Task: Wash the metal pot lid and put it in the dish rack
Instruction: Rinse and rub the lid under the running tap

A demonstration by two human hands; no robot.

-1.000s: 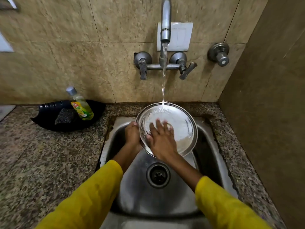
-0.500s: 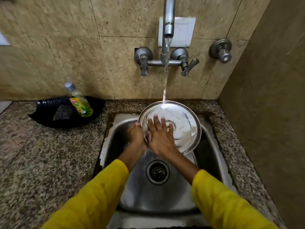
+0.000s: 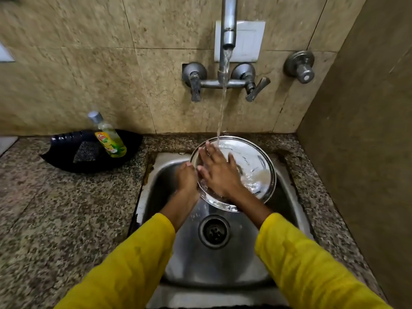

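The round metal pot lid is tilted over the steel sink, its inner face toward me, under running water from the tap. My left hand grips the lid's left rim. My right hand lies flat on the lid's wet face with fingers spread, the water stream hitting near its fingertips. No dish rack is in view.
A black tray on the granite counter at the left holds a scrub pad and a green dish-soap bottle. The drain is below the lid. A brown wall closes the right side.
My right hand has slid up and left across the lid's face, reaching the water stream. The lid stays tilted under the tap in my left hand.
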